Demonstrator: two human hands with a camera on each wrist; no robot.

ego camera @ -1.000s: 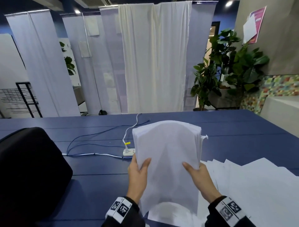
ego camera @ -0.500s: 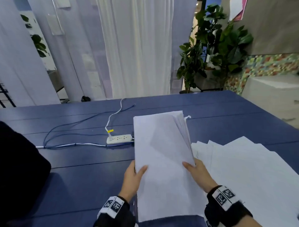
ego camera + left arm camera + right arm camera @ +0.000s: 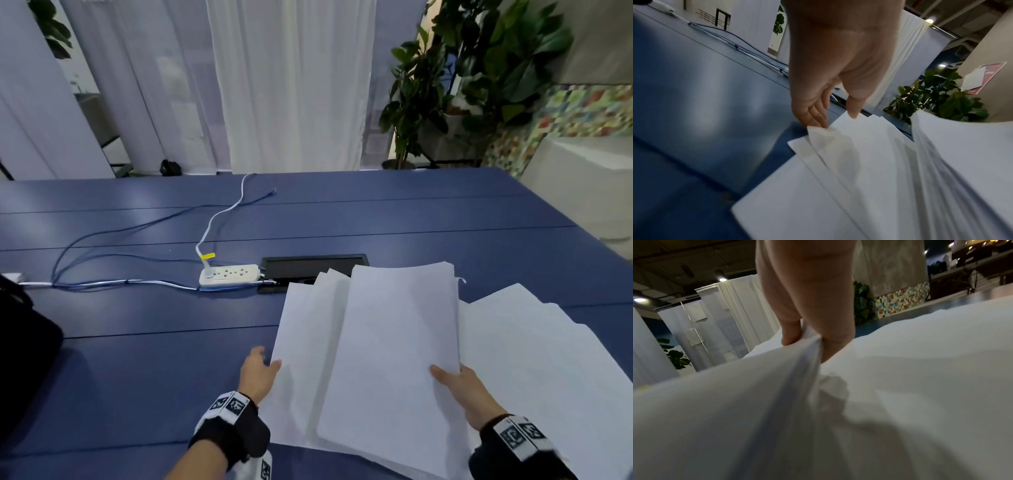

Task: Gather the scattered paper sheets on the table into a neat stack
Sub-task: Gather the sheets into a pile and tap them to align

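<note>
A thick stack of white paper (image 3: 394,342) lies low and tilted over loose sheets on the blue table (image 3: 137,342). My right hand (image 3: 445,373) pinches the stack's right edge, thumb on top; the right wrist view shows that pinch (image 3: 807,340) on the stack (image 3: 735,402). A few loose sheets (image 3: 308,325) fan out from under the stack to the left. My left hand (image 3: 265,359) sits at their left edge, fingers relaxed, thumb touching the paper. In the left wrist view the left hand (image 3: 834,118) touches the sheet edges (image 3: 838,146).
More white sheets (image 3: 534,349) spread over the table to the right. A white power strip (image 3: 228,275) with blue and white cables lies ahead on the left, beside a black cable hatch (image 3: 313,263). A black bag (image 3: 24,342) sits at the left edge.
The stack has come down from upright to nearly flat on the loose sheets. My left hand has let go of it and moved left to the loose sheets' edge.
</note>
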